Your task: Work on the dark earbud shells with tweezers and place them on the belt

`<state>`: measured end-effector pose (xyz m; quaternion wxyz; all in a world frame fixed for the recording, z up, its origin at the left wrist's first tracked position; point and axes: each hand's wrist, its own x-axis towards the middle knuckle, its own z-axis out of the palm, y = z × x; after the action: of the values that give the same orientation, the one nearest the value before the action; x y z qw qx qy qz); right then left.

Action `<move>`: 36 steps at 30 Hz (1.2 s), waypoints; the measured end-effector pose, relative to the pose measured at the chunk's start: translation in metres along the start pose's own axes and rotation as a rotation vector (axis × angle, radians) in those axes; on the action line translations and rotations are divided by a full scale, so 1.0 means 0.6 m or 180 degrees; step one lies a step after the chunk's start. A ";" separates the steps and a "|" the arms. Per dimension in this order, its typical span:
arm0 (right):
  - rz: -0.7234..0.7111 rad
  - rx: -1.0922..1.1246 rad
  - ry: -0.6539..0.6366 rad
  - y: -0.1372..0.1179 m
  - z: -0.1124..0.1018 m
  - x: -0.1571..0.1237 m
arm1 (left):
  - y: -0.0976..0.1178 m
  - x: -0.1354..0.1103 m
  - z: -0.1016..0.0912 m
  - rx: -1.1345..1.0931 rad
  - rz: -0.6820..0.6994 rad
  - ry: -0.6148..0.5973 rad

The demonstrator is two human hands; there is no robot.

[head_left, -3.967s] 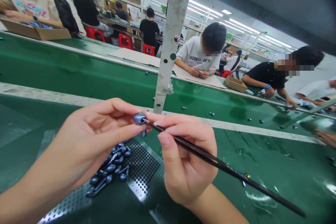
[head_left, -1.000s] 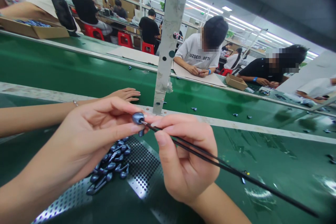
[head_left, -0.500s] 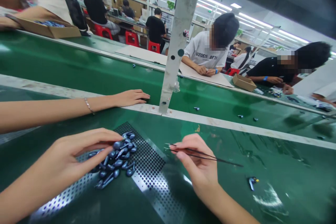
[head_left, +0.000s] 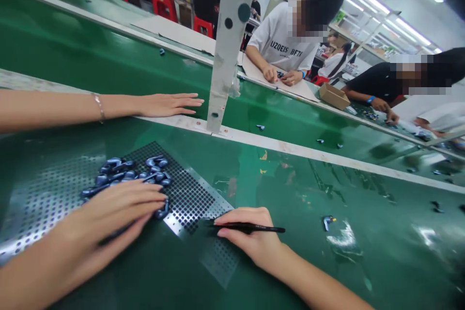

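My left hand reaches over a heap of dark blue glossy earbuds. Its fingers and thumb close around one earbud at the near right side of the heap; the palm hides part of the pile. Beneath the earbuds lies a clear sheet of round black dots. My right hand grips black tweezers lying nearly level, their blurred tips pointing left over the dotted sheet's right edge. Whether the tips hold anything cannot be made out.
Another person's hand rests flat on the pale rail by a white post. Beyond runs a green belt with scattered earbuds. A single earbud with a yellow bit lies to the right. Co-workers sit opposite, near a cardboard box.
The view has tilted down and shifted. My left hand has moved lower over the heap, its fingers closer together. The tweezers have turned, and my right hand is nearer the dotted sheet.
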<state>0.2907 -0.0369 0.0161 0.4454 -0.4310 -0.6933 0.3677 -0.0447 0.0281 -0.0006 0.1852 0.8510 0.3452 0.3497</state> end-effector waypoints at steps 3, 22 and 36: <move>-0.0136 -0.0116 -0.0159 0.006 0.011 -0.002 | 0.031 0.010 0.039 0.0281 0.0716 -0.0461; -0.1130 -0.0592 -0.0341 0.008 0.019 -0.013 | 0.035 0.014 0.051 0.0459 0.1255 -0.0689; -0.1651 -0.1718 -0.0119 -0.015 0.040 -0.039 | 0.039 -0.004 0.072 0.0260 0.1043 -0.0386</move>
<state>0.2712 -0.0646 0.0090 0.3814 -0.3362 -0.8594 0.0545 -0.0040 0.0069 -0.0186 0.1115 0.9223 0.2040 0.3088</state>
